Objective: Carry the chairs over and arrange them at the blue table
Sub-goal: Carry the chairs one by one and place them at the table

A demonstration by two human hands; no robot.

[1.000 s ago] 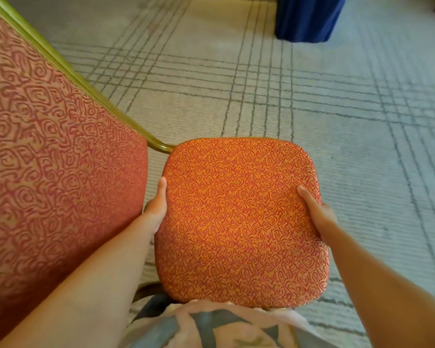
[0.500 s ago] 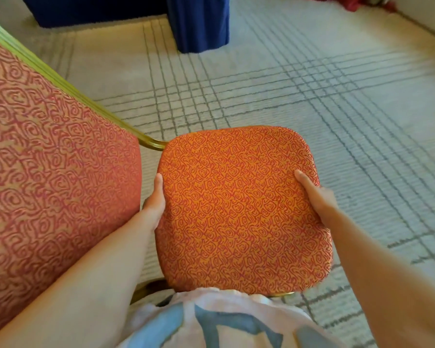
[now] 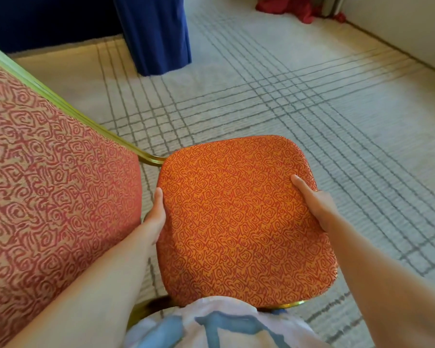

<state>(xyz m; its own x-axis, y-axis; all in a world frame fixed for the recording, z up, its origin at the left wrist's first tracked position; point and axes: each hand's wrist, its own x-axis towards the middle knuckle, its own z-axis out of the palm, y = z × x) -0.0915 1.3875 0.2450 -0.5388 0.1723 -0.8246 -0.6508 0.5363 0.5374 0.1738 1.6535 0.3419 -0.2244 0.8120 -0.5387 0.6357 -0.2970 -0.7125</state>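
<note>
I carry a chair with an orange patterned seat [image 3: 239, 222] and a gold metal frame, held in front of my body. Its red patterned backrest [image 3: 48, 197] fills the left of the view. My left hand [image 3: 156, 217] grips the seat's left edge, thumb on top, fingers hidden beneath. My right hand [image 3: 317, 204] grips the right edge the same way. The blue table's draped cloth [image 3: 156, 33] hangs to the floor at the top, left of centre.
Beige carpet with grey grid lines [image 3: 312, 109] spreads ahead and to the right. A pale wall base [image 3: 399, 28] runs along the top right. Red fabric [image 3: 294, 8] lies on the floor near that wall.
The blue table cloth has shifted left and grown larger in view as I turn and move toward it. Both hands keep the same hold on the seat.
</note>
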